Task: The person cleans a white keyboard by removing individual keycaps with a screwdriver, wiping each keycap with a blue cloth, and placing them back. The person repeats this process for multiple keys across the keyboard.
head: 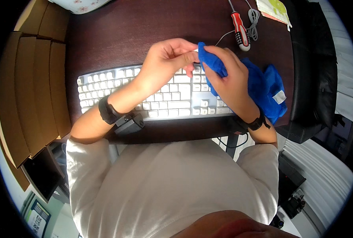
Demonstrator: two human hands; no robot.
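My right hand (230, 74) pinches a folded part of a blue cloth (213, 61), whose remainder hangs and lies to the right. At its left end the cloth meets the fingertips of my left hand (167, 58). Between those fingers a small white piece (196, 50) shows; it looks like a keycap, but most of it is hidden. Both hands are held above a white keyboard (167, 104) with rows of pale keycaps. My left forearm covers part of the keys, and my right hand covers some at the right end.
A red-and-black-handled screwdriver (239, 28) lies beside a coiled grey cable (253, 22) at the back right. Brown cardboard boxes (35, 92) line the left side. At the far edge stand a white flowered object (83, 6) and a printed cloth (274, 11). A black padded seat (314, 71) borders the right.
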